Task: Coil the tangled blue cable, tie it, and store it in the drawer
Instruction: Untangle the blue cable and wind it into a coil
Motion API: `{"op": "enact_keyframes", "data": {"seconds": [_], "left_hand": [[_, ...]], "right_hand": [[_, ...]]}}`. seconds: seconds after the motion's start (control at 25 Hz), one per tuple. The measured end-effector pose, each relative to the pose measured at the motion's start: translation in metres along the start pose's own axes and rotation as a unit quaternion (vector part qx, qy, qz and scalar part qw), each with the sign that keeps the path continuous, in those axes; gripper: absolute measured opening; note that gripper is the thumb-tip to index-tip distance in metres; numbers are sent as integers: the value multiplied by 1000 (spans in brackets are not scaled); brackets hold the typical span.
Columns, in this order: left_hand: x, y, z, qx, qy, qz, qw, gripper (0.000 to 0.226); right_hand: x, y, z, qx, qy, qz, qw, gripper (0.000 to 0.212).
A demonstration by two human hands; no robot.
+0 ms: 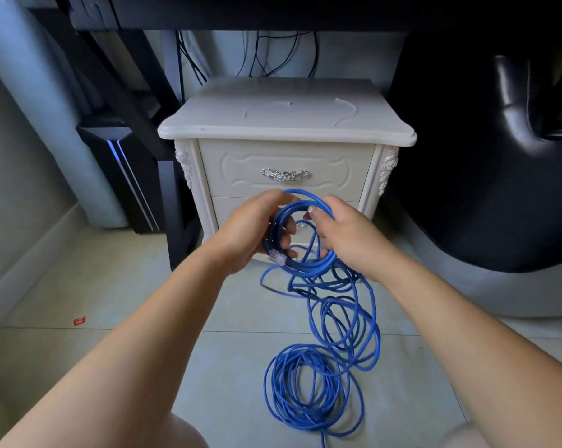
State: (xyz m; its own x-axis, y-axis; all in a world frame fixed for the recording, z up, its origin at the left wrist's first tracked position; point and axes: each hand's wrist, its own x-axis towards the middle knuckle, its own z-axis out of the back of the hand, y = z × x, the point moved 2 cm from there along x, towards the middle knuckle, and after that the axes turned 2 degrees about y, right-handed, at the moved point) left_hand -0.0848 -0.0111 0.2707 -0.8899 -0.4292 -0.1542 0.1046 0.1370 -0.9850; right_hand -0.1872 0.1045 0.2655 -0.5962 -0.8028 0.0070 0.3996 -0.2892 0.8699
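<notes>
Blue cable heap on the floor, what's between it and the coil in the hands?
Head view: loose tangled loops of the same round blue cable trail over pale floor tiles, joining held coil to heap.

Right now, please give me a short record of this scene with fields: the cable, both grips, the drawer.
blue cable: partly coiled; a small coil is held up, the rest lies in loose loops on the floor
plug: clear, at the coil's lower left
left grip: holds the coil's left side
right grip: holds the coil's right side
top drawer: closed, with a silver handle
tie: none visible
</notes>
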Motion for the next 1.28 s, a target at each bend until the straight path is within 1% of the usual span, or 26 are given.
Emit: {"op": "enact_keyframes", "data": {"seconds": [0.08,0.12,0.2,0.24,0.32,0.36,0.4,0.48,0.56,0.6,0.64,0.68,0.72,0.8,0.88,0.92,0.96,1.04,1.12,1.2,1.28], "left_hand": [[-2,-7,1,93,-19,-16,995,44],[-2,-9,2,115,-36,-24,992,48],[-2,-11,3,138,-66,-57,987,44],[-2,-11,2,166,-61,-73,982,39],[-2,-6,-7,202,-6,-84,976,33],[-2,-3,-11,208,10,-80,975,33],[-1,-1,-12,216,5,-78,973,35],[2,0,-13,235,-37,-80,968,42],[4,-1,-12,248,-84,-93,961,47],[4,-2,-11,246,-105,-102,958,48],[5,-1,-9,238,-127,-108,957,48],[5,-1,-6,222,-150,-111,957,47],[5,-2,-3,198,-171,-108,959,45],[6,-1,3,120,-200,-102,967,42],[7,-1,5,44,-216,-96,971,38],[6,0,4,18,-218,-92,971,37],[6,1,2,-6,-219,-88,972,36],[6,2,-2,-64,-216,-77,971,36],[5,1,-6,-116,-200,-75,970,36],[3,1,-10,-116,-186,-88,972,35],[0,0,-12,-100,-185,-99,973,34]], "right_hand": [[-1,8,8,-79,15,9,997,17],[-2,11,10,-99,26,14,995,17],[-4,16,11,-150,48,37,987,17],[-5,17,9,-172,55,53,982,15],[-7,17,4,-173,52,80,980,9],[-6,16,2,-153,35,87,984,7],[-4,15,1,-123,10,86,989,5],[-2,9,-4,-41,-38,61,997,10],[0,4,-8,84,-51,14,995,13],[1,4,-8,164,-31,-12,986,11],[0,3,-8,242,11,-34,970,7],[-1,2,-6,295,67,-52,952,12],[-4,0,-2,310,122,-65,941,23],[-8,-9,1,288,208,-59,933,41],[-11,-17,-2,239,255,-36,936,50],[-12,-20,-4,218,252,-27,942,53],[-11,-21,-6,206,230,-16,951,53],[-11,-19,-7,230,163,-3,959,41],[-12,-13,-7,291,121,1,949,29],[-11,-10,-5,334,103,5,937,27],[-12,-6,-3,351,99,7,931,23]]}}
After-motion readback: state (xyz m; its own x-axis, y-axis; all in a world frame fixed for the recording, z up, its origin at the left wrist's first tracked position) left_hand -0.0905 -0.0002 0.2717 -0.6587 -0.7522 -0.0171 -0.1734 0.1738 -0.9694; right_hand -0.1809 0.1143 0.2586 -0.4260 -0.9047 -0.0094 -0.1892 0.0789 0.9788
